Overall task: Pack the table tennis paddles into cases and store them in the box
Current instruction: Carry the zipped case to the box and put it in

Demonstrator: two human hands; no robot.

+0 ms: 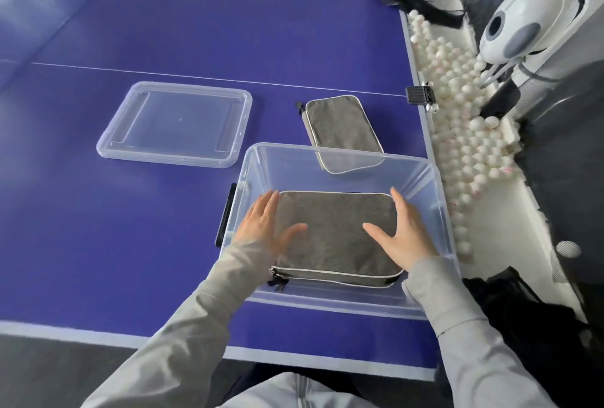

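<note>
A clear plastic box (438, 191) stands on the blue table near its right front corner. Inside it lies a grey zipped paddle case (333, 237), flat on the bottom. My left hand (264, 224) is at the case's left edge with straight, spread fingers. Opposite it, my right hand (405, 234) is at the right edge, fingers also straight. Neither hand grips anything. A second grey paddle case (340, 126) lies on the table just behind the box, partly seen through the box's far wall. No bare paddle is in view.
The box's clear lid (176, 123) lies flat on the table (130, 227) to the left of the second case. A trough of white balls (464, 146) runs along the table's right edge, beside a white ball machine (519, 28). Black netting hangs at the right.
</note>
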